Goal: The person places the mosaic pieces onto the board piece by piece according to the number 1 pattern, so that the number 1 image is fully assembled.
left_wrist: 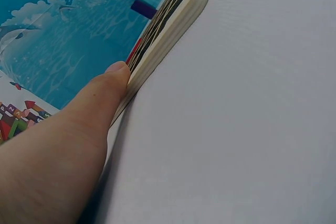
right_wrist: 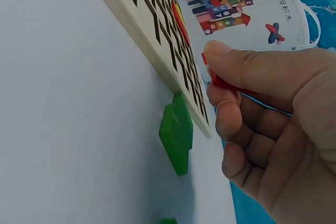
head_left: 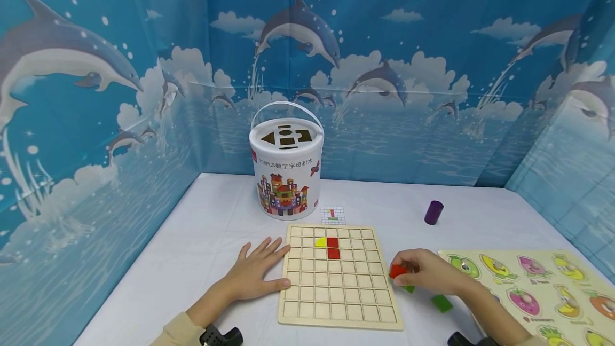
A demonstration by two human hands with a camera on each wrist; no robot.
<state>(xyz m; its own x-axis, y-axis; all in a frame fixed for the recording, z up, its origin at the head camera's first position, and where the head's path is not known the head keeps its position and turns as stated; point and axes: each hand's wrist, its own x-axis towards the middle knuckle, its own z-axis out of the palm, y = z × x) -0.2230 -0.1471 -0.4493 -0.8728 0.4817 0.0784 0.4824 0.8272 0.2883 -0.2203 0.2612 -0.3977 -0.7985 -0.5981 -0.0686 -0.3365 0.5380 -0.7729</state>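
A white table (head_left: 202,239) walled by dolphin-print backdrop (head_left: 96,95) is shown, with a white block bucket (head_left: 286,170) standing well beyond both hands. Between the hands lies a wooden grid board (head_left: 336,282), its left edge steadied by the left hand (head_left: 257,274), which is laid flat with fingers spread and the thumb (left_wrist: 113,80) pressed against the board's side. A fruit peg puzzle (head_left: 533,282) lies just outside the right hand (head_left: 427,271), whose fingers are curled round a small red block (head_left: 397,270), pinched just off the board's right edge. Two red tiles (head_left: 333,248) and a yellow piece (head_left: 320,242) are already seated in cells ahead of the hands.

The step in hand is judged to be the fetching of another piece; the next move would call for the block to be carried over the board and squared to an empty cell.

A green piece (right_wrist: 177,132) beneath the right hand is partly hidden in the head view; another green block (head_left: 441,303) lies nearer the wrist. The red block's shape cannot be made out, and a small pattern card (head_left: 333,215) past the board is too small to read.
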